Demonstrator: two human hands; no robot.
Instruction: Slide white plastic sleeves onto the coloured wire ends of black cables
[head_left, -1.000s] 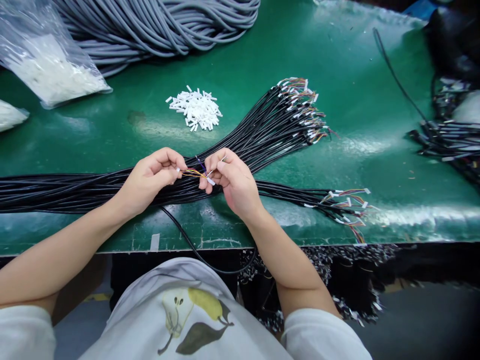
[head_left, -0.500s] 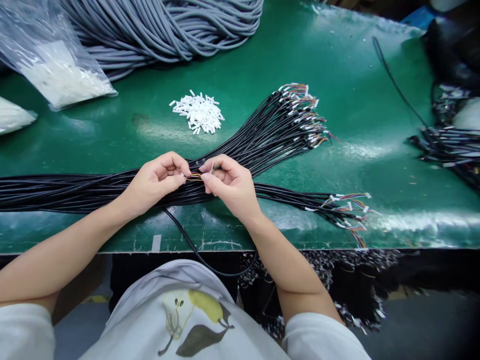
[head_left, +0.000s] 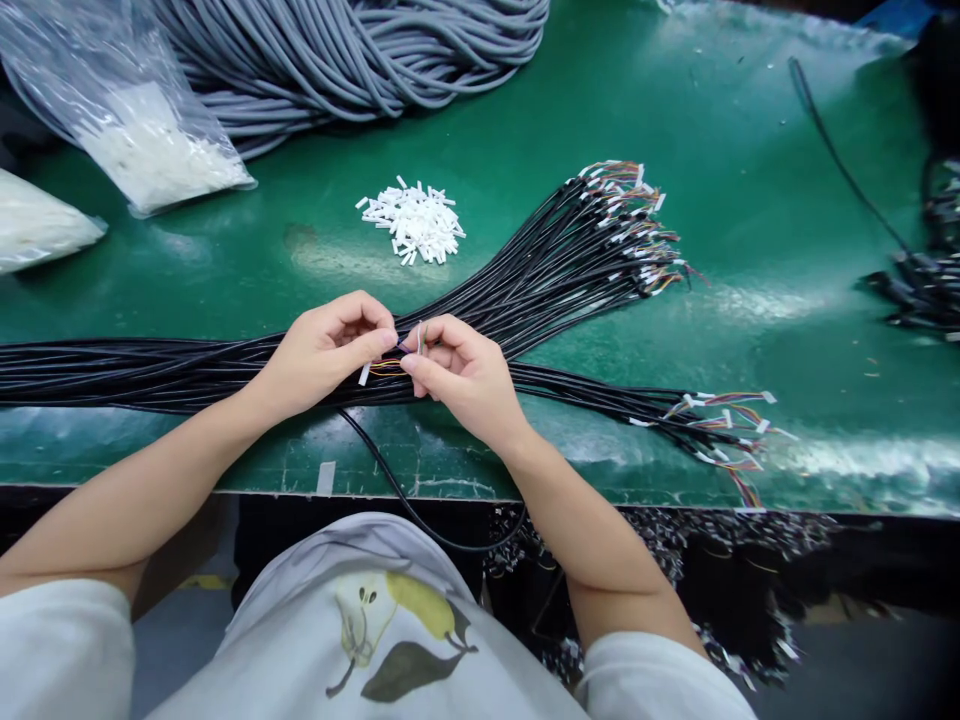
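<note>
My left hand (head_left: 326, 350) pinches the tip of a thin purple wire (head_left: 403, 347) between thumb and forefinger. Facing it, my right hand (head_left: 469, 380) is closed on the fanned thin wires of one cable end. Yellow and orange wires (head_left: 386, 368) run left from the right fingertips, and a small white tube (head_left: 365, 374) sits at their end, just below the left thumb. A pale wire (head_left: 420, 338) stands up by the right forefinger. Beneath both hands lies a thick bundle of black cables (head_left: 150, 375); the held cable's jacket is hidden in my right hand.
A pile of short white tubes (head_left: 420, 222) lies beyond my hands. Black cables with tubed wire ends (head_left: 630, 230) fan out to the right, another group (head_left: 712, 425) nearer. Grey cable coils (head_left: 360, 60) and plastic bags (head_left: 165, 150) are at the back left. A cable loop (head_left: 390, 485) hangs over the table edge.
My left fingers have moved off the yellow and orange wires, where the white tube now shows, and up onto the purple wire. The whole view has shifted slightly.
</note>
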